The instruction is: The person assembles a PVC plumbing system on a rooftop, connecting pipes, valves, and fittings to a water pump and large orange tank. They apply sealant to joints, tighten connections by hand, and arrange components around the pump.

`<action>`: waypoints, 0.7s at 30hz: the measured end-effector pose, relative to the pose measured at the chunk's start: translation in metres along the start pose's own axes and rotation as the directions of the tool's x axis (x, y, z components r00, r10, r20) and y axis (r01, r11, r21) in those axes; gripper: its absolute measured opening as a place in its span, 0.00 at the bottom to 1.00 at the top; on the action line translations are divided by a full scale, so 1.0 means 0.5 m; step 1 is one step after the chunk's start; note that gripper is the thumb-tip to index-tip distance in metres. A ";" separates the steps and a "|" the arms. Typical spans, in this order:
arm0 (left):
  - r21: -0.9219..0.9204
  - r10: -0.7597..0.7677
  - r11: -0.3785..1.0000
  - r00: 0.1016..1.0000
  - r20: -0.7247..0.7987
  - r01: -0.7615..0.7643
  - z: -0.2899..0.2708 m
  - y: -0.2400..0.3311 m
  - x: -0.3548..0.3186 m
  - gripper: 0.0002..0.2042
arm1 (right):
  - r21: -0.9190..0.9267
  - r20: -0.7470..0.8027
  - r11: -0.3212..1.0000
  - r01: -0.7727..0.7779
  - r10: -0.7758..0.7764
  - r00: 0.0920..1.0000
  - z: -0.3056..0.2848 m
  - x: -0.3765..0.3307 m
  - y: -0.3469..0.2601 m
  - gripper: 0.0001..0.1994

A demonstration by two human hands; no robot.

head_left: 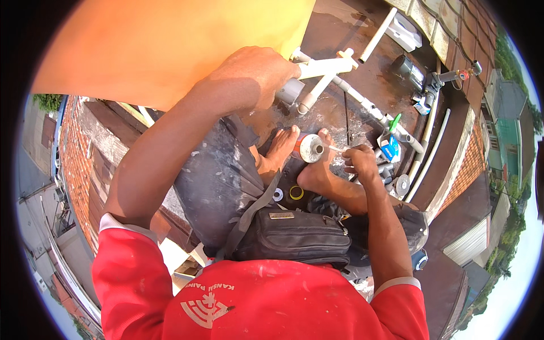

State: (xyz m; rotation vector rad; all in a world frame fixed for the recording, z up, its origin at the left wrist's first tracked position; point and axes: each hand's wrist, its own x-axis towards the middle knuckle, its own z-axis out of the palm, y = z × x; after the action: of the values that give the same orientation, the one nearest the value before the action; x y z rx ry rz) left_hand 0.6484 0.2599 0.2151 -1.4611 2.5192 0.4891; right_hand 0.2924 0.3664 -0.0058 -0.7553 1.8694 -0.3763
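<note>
My left hand (252,76) is raised and grips a white plastic pipe assembly (323,69) with a grey fitting (290,90) at its near end. My right hand (360,161) pinches a thin white stick (335,149) whose tip reaches into a small round can (310,148). The can lies held between my two bare feet (300,161) on the dark roof surface.
A black waist bag (294,235) hangs at my front. A long white pipe line (368,105) with a green-handled valve (395,122) runs across the roof. Tape rolls (296,192), a blue packet (389,148) and grey fittings (396,184) lie nearby. An orange tank (170,45) stands at left. The roof edge drops off to the right.
</note>
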 end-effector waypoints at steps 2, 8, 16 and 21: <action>-0.091 -0.002 0.996 1.000 -0.031 -0.001 0.007 -0.014 -0.005 0.16 | 0.204 0.056 0.978 -0.033 0.022 0.998 -0.049 -0.041 -0.039 0.16; -0.394 -0.043 0.919 0.995 -0.086 0.006 -0.007 -0.013 -0.014 0.12 | 0.655 -0.075 0.670 0.349 -0.402 0.913 -0.120 -0.152 -0.200 0.10; -0.545 0.072 0.816 0.969 -0.236 -0.193 -0.007 -0.004 -0.023 0.10 | 0.346 -0.313 0.648 0.678 -0.602 0.735 -0.097 -0.201 -0.347 0.17; -0.586 -0.008 0.798 0.970 -0.242 -0.140 -0.014 -0.005 -0.030 0.14 | 0.369 -0.381 0.579 0.727 -0.619 0.687 -0.076 -0.229 -0.369 0.16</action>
State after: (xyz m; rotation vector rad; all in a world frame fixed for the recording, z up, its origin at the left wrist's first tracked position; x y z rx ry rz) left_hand 0.6580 0.2684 0.2262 -1.7089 2.7447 1.3067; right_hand 0.3486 0.2991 0.1962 -1.0802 1.4761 -1.4404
